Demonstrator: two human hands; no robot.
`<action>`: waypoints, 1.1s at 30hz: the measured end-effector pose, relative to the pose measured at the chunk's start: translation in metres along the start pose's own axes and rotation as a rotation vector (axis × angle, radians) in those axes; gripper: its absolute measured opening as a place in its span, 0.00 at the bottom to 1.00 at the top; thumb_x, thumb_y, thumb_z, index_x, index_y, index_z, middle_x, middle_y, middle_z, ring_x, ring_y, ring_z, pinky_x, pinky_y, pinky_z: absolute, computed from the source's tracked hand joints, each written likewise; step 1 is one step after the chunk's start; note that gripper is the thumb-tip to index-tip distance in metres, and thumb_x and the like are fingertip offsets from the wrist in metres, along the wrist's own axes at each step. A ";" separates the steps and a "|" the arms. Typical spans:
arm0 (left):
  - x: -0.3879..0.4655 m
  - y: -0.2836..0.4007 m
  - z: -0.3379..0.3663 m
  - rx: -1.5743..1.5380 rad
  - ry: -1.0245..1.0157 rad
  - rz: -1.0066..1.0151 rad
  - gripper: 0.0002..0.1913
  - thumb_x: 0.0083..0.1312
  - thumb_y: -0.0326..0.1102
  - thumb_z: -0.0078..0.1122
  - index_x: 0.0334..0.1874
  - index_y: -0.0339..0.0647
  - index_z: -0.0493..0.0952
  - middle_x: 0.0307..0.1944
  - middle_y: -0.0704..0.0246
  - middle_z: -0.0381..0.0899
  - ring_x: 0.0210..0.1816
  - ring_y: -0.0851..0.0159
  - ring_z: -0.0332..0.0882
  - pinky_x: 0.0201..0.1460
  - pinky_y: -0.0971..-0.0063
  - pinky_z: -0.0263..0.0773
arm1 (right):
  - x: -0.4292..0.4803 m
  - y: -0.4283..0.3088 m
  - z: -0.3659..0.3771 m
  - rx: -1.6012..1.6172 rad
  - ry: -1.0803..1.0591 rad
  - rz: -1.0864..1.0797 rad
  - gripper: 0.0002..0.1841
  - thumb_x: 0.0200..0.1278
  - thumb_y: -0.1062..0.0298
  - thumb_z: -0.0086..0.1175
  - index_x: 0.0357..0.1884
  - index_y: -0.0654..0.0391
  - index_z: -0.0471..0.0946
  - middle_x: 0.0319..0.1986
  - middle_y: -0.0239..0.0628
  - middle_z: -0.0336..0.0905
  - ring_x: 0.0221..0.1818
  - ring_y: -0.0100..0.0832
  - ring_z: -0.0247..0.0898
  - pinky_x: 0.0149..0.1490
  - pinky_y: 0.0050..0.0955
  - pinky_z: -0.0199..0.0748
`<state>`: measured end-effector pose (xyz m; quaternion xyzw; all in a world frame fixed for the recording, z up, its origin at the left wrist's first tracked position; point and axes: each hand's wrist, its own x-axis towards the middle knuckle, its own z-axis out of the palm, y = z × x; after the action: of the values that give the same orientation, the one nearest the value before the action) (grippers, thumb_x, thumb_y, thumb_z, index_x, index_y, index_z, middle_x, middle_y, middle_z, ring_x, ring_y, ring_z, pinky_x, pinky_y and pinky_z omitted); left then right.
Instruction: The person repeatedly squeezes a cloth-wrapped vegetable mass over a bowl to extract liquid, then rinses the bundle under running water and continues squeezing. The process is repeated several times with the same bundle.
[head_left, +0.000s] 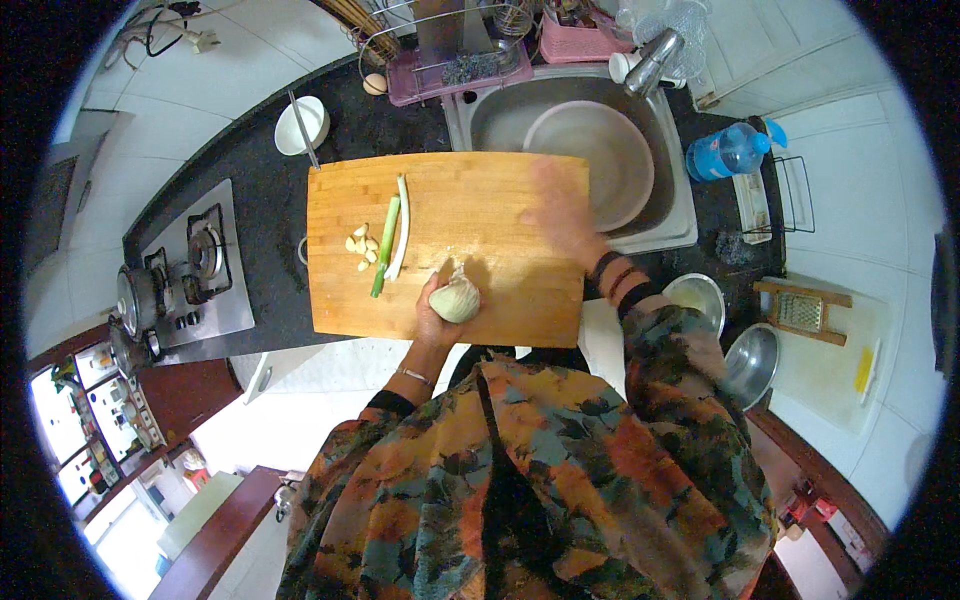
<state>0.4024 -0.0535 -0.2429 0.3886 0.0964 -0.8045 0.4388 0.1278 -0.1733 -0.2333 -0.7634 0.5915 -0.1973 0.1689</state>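
My left hand (433, 319) holds a pale green, round vegetable (455, 301) over the near edge of a wooden cutting board (487, 202). Its papery-looking tip points away from me; the exact kind cannot be told. Over the board's right side, beside the sink, my right hand (559, 206) is blurred by motion. Its thumb stands apart from the fingers, and nothing shows in it. Left of the vegetable lie a green stalk piece (386, 244) and a white scallion stalk (401, 225), side by side. Several peeled garlic cloves (363, 246) sit farther left.
A pale basin (649, 161) stands in the steel sink (679, 217). Behind the board are a white bowl (319, 120) and an egg (375, 84). A gas stove (232, 300) is left. At right are a blue bottle (712, 156), metal bowls (754, 364) and a grater (801, 312).
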 end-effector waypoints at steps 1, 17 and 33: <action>0.000 0.000 0.000 0.016 0.012 0.008 0.27 0.70 0.61 0.44 0.53 0.44 0.75 0.43 0.59 0.81 0.44 0.51 0.80 0.51 0.49 0.75 | 0.014 0.032 -0.026 -0.053 -0.119 0.181 0.40 0.58 0.50 0.59 0.70 0.58 0.62 0.71 0.49 0.56 0.75 0.43 0.47 0.77 0.46 0.39; -0.005 -0.016 0.008 -0.195 -0.049 0.185 0.25 0.70 0.60 0.45 0.57 0.52 0.75 0.43 0.61 0.80 0.45 0.53 0.78 0.51 0.53 0.73 | -0.014 0.032 0.013 0.387 0.149 0.121 0.44 0.62 0.66 0.56 0.75 0.68 0.45 0.76 0.61 0.30 0.78 0.59 0.25 0.78 0.49 0.32; 0.036 -0.011 -0.006 -0.339 0.018 0.396 0.28 0.68 0.62 0.47 0.48 0.41 0.78 0.42 0.57 0.81 0.44 0.52 0.78 0.50 0.55 0.74 | 0.071 0.034 0.055 0.149 -0.139 -0.101 0.47 0.65 0.54 0.55 0.74 0.72 0.44 0.75 0.63 0.28 0.78 0.57 0.20 0.78 0.51 0.28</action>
<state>0.3858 -0.0674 -0.2743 0.3281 0.1559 -0.6716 0.6458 0.1434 -0.2492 -0.2906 -0.7894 0.5229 -0.1956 0.2555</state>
